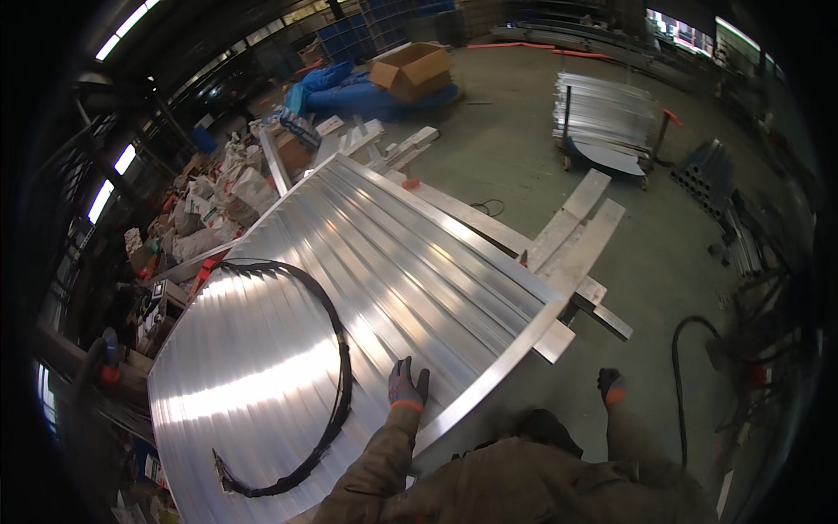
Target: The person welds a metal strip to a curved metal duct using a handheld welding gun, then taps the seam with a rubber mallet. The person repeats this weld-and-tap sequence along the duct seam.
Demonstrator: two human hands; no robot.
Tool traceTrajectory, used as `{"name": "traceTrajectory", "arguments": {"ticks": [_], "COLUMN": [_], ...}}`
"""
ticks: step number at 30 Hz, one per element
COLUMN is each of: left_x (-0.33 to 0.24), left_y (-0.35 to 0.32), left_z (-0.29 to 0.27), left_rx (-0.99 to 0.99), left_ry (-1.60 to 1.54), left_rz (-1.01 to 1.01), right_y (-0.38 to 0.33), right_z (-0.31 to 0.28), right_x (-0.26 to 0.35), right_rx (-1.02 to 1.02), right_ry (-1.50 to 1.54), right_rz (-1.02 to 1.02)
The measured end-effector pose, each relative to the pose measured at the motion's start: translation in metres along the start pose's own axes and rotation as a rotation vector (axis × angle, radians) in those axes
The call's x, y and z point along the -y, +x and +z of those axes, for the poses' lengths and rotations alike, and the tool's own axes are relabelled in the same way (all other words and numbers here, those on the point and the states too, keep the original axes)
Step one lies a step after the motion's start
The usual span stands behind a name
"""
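Note:
A large ribbed panel of shiny metal [419, 288] fills the middle, with a flat metal bar [489, 375] along its near right edge. My left hand [407, 386], in a grey glove with an orange cuff, is over the panel near that edge. Its fingers are spread and hold nothing; whether the palm touches the metal I cannot tell. Off to the right, above the floor, my right hand [613, 386] in a matching glove has its fingers curled in, with no object showing. A thick black cable [342, 367] curves across the panel's left part, ending in a metal-tipped torch-like piece [220, 470].
Metal beams [567, 236] stick out beyond the panel's right side. Farther back stand a cart of stacked metal profiles [602, 113] and an open cardboard box [412, 72] on blue sheeting. White sacks [249, 188] pile up at left. A black hose [679, 375] lies on the right.

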State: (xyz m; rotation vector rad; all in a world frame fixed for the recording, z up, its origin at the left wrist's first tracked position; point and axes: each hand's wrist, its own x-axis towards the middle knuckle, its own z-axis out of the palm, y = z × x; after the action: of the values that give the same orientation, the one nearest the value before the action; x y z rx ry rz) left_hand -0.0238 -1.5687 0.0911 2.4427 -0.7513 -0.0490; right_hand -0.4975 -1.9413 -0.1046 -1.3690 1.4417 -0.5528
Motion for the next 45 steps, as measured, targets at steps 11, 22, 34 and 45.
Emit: {"name": "traceTrajectory", "arguments": {"ticks": [11, 22, 34, 45], "left_x": [0.049, 0.058, 0.064, 0.059], "left_y": [0.157, 0.353, 0.353, 0.354], "left_z": [0.010, 0.087, 0.116, 0.116], "left_rx": [0.030, 0.159, 0.163, 0.329], "left_ry": [0.121, 0.304, 0.422, 0.445], "left_rz": [-0.240, -0.393, -0.371, -0.514], "right_y": [0.262, 0.465, 0.540, 0.607], "right_z": [0.219, 0.556, 0.784, 0.928], "right_x": [0.425, 0.605, 0.590, 0.577], "right_rx": [0.043, 0.196, 0.315, 0.316], "right_ry": [-0.449, -0.903, -1.088, -1.017], "right_rz": [-0.775, -0.883, -0.808, -0.950]}}
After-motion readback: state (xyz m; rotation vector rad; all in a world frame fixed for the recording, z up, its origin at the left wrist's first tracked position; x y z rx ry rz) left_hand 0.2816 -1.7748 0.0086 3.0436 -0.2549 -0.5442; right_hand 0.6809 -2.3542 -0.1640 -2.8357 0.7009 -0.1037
